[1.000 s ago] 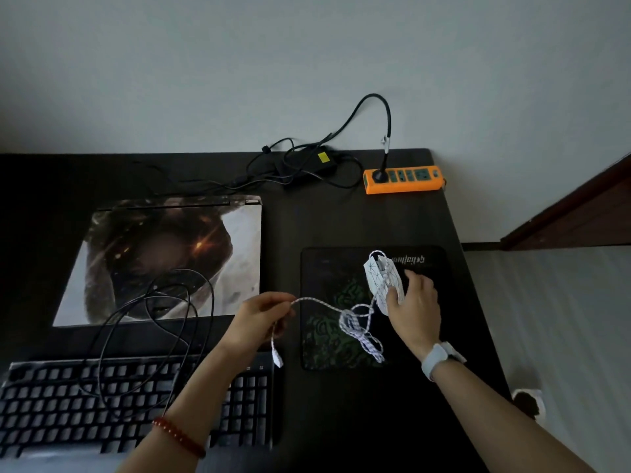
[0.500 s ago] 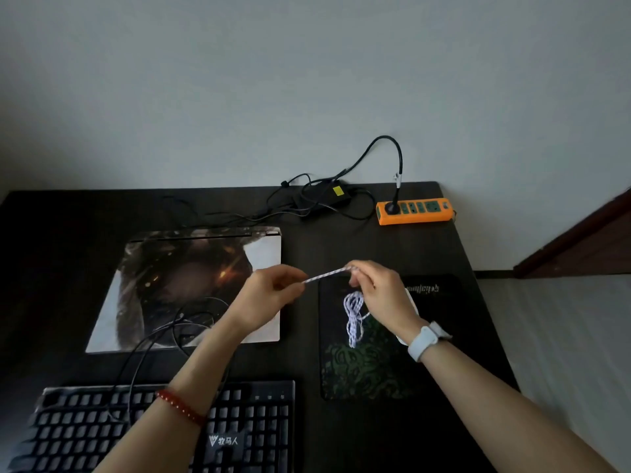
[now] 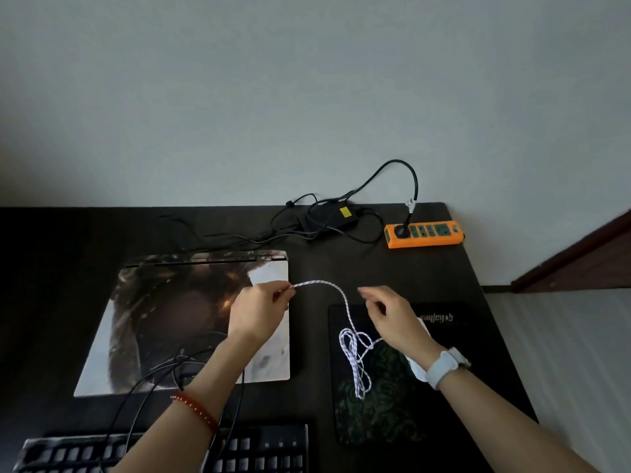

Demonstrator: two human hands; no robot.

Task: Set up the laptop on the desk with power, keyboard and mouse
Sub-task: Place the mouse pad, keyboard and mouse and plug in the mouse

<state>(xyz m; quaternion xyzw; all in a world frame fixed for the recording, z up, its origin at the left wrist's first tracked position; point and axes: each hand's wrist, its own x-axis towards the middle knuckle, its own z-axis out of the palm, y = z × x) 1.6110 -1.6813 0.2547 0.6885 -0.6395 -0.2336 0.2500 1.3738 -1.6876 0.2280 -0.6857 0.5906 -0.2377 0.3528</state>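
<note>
The white mouse cord (image 3: 345, 303) runs from the left hand (image 3: 259, 310), which pinches its end, right and down to a loose bundle on the mouse mat (image 3: 379, 414). The closed laptop (image 3: 191, 322) lies just left, nearest that hand. The right hand (image 3: 392, 319) hovers with loose fingers, holding nothing.

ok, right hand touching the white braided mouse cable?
Apart. The head view shows the right hand with loose fingers and dark desk between them and the mouse cable, which the left hand pinches.
</note>
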